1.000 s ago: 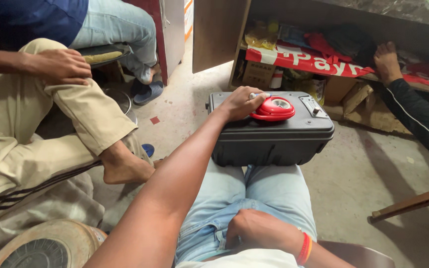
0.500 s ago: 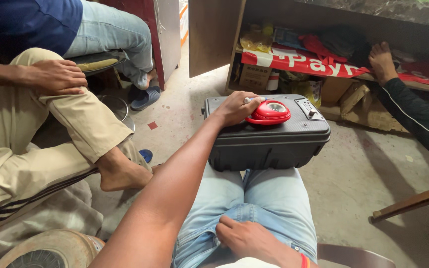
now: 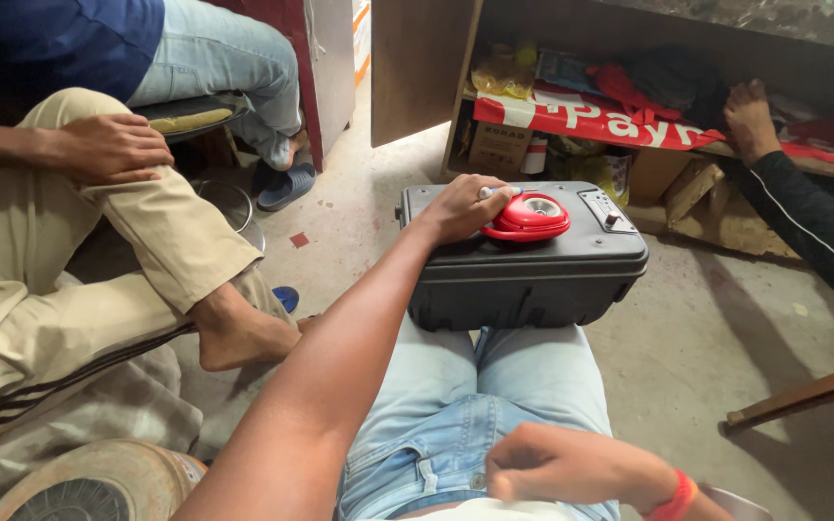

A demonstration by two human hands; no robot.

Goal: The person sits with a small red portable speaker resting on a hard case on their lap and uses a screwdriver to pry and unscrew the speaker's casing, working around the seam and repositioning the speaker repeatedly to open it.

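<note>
Right hand (image 3: 571, 468): nearest the camera, curled loosely against the waist of the light blue jeans (image 3: 480, 405); it holds nothing, and a red band sits on the wrist.
Lap: the jeans-clad thighs carry the dark grey case (image 3: 523, 265), which rests across the knees, level, lid up.
Left hand (image 3: 465, 205): arm stretched forward, palm on the case lid, fingers closed against the edge of the red dial (image 3: 528, 216).
Case: rectangular hard plastic with ribbed sides; the dial is round, red with a pale centre, and a small latch plate sits at the lid's right end.
Left side: another person's leg in tan trousers (image 3: 98, 251) crosses near the case, bare foot (image 3: 243, 333) on the floor, their hand on the knee.
Lower left: a round rusty disc (image 3: 89, 482).
Far: a wooden shelf (image 3: 417, 68) packed with boxes and a red banner (image 3: 591, 121); a third person's bare foot rests on it.
</note>
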